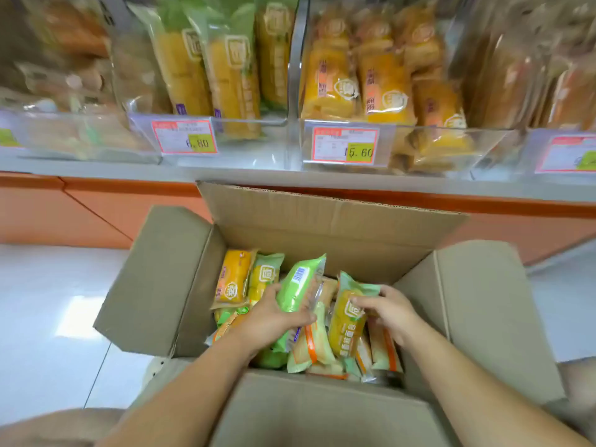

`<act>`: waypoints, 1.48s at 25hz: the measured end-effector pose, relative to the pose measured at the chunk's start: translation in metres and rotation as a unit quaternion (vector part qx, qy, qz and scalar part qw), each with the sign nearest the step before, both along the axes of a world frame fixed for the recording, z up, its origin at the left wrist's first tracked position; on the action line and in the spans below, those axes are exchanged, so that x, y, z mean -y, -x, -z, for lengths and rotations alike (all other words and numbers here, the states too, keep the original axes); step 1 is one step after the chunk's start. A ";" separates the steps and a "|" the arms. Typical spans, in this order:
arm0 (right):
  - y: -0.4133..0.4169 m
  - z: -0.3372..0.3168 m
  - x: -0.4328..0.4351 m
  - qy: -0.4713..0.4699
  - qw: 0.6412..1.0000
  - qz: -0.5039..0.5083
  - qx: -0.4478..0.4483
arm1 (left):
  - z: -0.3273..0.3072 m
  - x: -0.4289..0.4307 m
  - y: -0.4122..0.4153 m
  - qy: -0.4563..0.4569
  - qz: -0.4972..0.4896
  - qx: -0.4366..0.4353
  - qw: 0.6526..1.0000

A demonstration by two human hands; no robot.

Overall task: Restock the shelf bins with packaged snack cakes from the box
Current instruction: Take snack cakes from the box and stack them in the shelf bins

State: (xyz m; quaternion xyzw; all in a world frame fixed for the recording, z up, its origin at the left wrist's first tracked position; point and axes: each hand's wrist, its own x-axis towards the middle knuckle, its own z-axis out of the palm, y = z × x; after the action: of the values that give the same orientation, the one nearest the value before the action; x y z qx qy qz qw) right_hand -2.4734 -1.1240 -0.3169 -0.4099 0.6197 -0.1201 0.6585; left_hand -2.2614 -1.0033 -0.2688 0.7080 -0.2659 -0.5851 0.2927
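Two packets are held in the cardboard box (322, 233), lower centre: your left grip (274, 317) wraps a green snack-cake packet (298, 285), and your right grip (390, 308) pinches a yellow packet (345, 321). They are probably light, squashy and slippery; hold mid-body.

Pale, glossy tile floor (38, 285), with a thin dark joint line (98, 372) crossing it. A soft white glare patch (80, 314) lies on the tiles at left. Ahead stands shelving: an orange base panel (64, 211) low down, a grey shelf ledge (129, 171) above it. The light is bright and even.
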 end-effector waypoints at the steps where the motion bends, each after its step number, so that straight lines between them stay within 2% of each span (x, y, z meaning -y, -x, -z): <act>1: 0.001 -0.014 0.003 0.015 1.000 -0.006 0.016 | -0.006 0.000 0.001 0.007 -0.012 -0.004 1.000; 3: -0.002 -0.046 0.010 0.040 0.996 -0.013 0.079 | -0.016 0.000 -0.001 0.016 -0.054 -0.064 0.996; 6: -0.010 -0.088 0.006 0.035 0.982 -0.015 0.183 | -0.035 -0.001 -0.005 0.001 -0.127 -0.216 0.968; 9: -0.022 -0.108 -0.012 0.036 0.979 -0.044 0.197 | -0.050 -0.006 -0.010 0.008 -0.141 -0.270 0.953; 13: -0.038 -0.130 -0.028 0.058 0.980 -0.055 0.185 | -0.073 -0.012 -0.015 0.063 -0.112 -0.273 0.954; 19: -0.066 -0.174 -0.039 0.035 0.946 -0.078 0.313 | -0.117 -0.013 -0.030 0.145 -0.063 -0.191 0.969; 21: -0.080 -0.204 -0.039 0.077 0.931 -0.123 0.336 | -0.146 -0.009 -0.044 0.192 -0.045 -0.164 0.967; 24: -0.103 -0.260 -0.031 0.156 0.920 -0.132 0.335 | -0.196 0.000 -0.070 0.247 -0.052 -0.106 0.962; 30: -0.166 -0.360 0.036 0.413 0.879 -0.093 0.217 | -0.249 0.025 -0.134 0.378 -0.175 -0.008 0.909; 32: -0.185 -0.373 0.055 0.506 0.852 -0.094 0.097 | -0.253 0.033 -0.151 0.395 -0.196 0.029 0.897; 34: -0.201 -0.371 0.071 0.589 0.800 -0.098 -0.054 | -0.253 0.042 -0.164 0.395 -0.213 0.073 0.891; 37: -0.224 -0.355 0.094 0.660 0.700 -0.111 -0.249 | -0.249 0.057 -0.175 0.379 -0.206 0.119 0.894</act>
State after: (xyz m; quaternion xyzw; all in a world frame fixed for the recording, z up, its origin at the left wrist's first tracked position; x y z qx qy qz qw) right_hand -2.2498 -1.2175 0.0384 -0.8204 0.4727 -0.3179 0.0497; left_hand -2.0864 -1.0605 -0.0202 0.6468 -0.3486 -0.2774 0.6191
